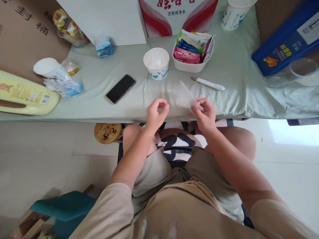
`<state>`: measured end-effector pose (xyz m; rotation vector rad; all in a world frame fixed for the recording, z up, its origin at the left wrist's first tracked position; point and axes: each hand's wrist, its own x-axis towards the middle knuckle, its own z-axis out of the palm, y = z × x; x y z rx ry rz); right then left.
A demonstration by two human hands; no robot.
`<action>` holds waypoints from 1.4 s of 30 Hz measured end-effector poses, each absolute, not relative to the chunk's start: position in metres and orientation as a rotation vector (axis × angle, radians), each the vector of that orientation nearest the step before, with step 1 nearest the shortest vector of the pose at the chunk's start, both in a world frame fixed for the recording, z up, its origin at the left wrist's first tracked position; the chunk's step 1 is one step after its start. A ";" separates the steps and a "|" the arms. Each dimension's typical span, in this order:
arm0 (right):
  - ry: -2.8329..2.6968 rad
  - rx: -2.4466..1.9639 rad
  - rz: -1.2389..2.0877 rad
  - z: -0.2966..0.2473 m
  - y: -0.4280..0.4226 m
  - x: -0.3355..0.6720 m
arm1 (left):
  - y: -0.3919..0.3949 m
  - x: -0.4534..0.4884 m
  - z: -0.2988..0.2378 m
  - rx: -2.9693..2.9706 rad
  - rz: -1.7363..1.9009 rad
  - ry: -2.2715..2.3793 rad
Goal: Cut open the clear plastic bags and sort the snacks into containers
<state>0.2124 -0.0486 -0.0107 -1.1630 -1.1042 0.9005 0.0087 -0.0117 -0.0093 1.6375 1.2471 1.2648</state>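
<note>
My right hand [204,114] hovers at the table's front edge, its fingers pinched on a thin clear plastic wrapper [188,95] that sticks up and to the left. My left hand [156,114] is a short way to its left, fingers curled in a pinch with thumb meeting fingertips; what it holds, if anything, is too small to see. Just beyond the hands stand a white paper cup [156,63] and a white tray [191,67] full of snack packets. A white pen-like utility knife [208,84] lies behind my right hand.
A black phone [120,88] lies left of the cup on the pale green tablecloth [236,66]. Further left are a tipped cup [47,67], crumpled wrappers [63,87] and a yellow bottle [27,98]. A blue box [286,43] and glass jar [302,71] sit right. A teal chair [62,207] stands below left.
</note>
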 end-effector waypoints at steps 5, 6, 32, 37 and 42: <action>-1.239 -1.097 1.042 -0.006 -0.058 0.198 | -0.020 0.031 -0.007 1.591 1.022 0.989; -1.233 -1.117 1.077 -0.006 -0.058 0.196 | -0.021 0.034 -0.005 1.568 0.974 0.955; -1.101 -1.128 1.197 -0.014 -0.036 0.218 | -0.005 0.025 0.005 1.468 0.847 1.149; -1.124 -1.160 1.274 -0.016 -0.038 0.220 | -0.004 0.030 -0.004 1.300 1.030 1.104; -1.138 -1.261 1.126 -0.012 -0.039 0.222 | -0.001 0.034 -0.005 1.131 1.057 1.009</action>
